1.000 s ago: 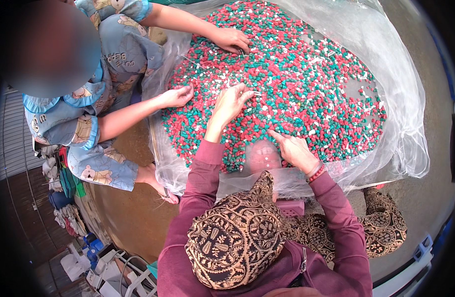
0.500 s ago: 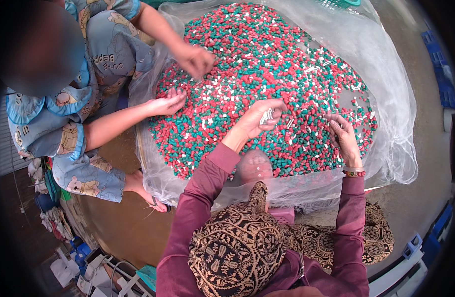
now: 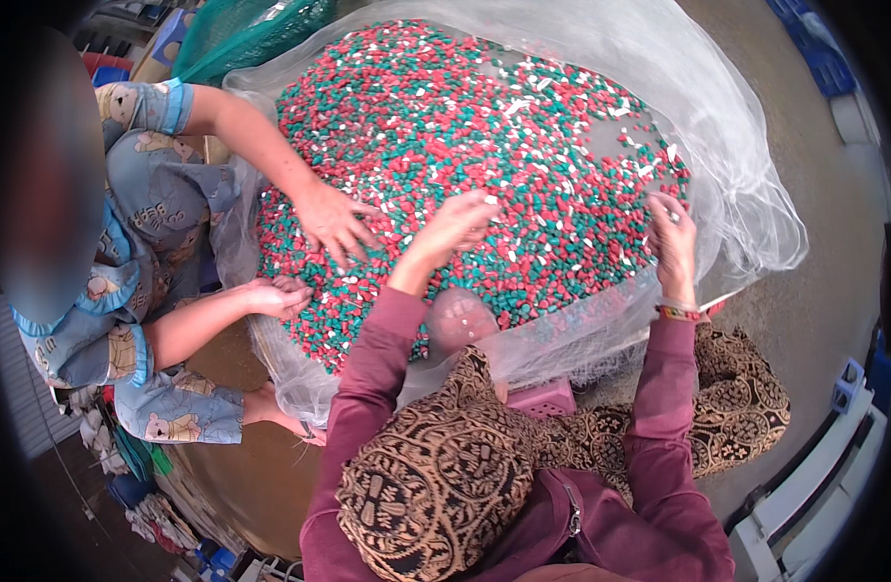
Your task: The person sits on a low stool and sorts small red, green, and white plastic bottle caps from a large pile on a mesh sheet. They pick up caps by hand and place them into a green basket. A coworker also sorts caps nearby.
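Small pieces [image 3: 547, 218] in red, green and white, spread as a broad, shallow heap at the centre of the scene. The red and green pieces are stubby and rounded, with a smooth look; among the white ones are thin slivers. Over the near-middle of the heap, the person's left hand [image 3: 450, 231] has its fingers curled, a white bit at the fingertips; blur hides whether it is gripped. At the heap's right side, the right hand [image 3: 671, 238] is bent inward, well apart from the left; whether it holds anything cannot be told. A round, translucent, pinkish object [image 3: 462, 320] lies at the near edge. To the left, a co-worker's one hand [image 3: 339, 223] is spread above the pieces, the other [image 3: 282, 296] loosely curled. A bare grey surface [image 3: 615, 138] shows at the far right of the heap, and sheer white netting [image 3: 717, 126] borders it in loose folds. Beyond: green mesh [image 3: 242, 44], far left; a blue plastic crate [image 3: 814, 39], far right; a pink plastic stool [image 3: 542, 399], near; and grey-brown floor [image 3: 794, 175].
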A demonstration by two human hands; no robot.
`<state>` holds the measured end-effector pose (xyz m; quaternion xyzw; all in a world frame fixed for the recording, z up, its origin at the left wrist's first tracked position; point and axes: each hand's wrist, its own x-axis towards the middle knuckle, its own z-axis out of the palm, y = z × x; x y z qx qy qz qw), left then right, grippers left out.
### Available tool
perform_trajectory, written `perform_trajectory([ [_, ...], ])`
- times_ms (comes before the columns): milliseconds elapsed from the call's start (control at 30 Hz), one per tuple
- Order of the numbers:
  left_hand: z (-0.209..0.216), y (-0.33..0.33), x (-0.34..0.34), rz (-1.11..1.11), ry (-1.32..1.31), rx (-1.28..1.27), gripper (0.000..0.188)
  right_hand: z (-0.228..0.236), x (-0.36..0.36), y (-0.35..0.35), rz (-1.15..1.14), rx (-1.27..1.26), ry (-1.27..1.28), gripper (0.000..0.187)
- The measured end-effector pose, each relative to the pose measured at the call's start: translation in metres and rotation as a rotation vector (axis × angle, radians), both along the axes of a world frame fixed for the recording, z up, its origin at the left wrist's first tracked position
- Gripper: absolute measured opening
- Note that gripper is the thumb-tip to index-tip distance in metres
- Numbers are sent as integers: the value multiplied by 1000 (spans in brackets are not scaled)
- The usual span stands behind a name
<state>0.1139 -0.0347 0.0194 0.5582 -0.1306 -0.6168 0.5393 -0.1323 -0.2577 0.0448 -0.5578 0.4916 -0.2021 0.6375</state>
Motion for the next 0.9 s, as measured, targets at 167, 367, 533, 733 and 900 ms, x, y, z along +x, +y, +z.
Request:
perform_trajectory([
  [167, 21, 22, 2, 120, 617, -448, 13, -41, 73, 8, 437, -466, 293, 27],
  [367, 38, 33, -7, 54, 260, -247, 21, -80, 82, 24, 515, -1012, 651, 13],
  [533, 20, 34, -3, 121, 447, -167, 35, -77, 54, 23, 559, -451, 385, 21],
  [733, -1, 8, -29, 224, 489, -71, 48, 3, 64, 100, 548, -191, 84, 24],
  [900, -11, 11, -68, 355, 873, -61, 62, 45, 90, 154, 925, -952, 335, 29],
])
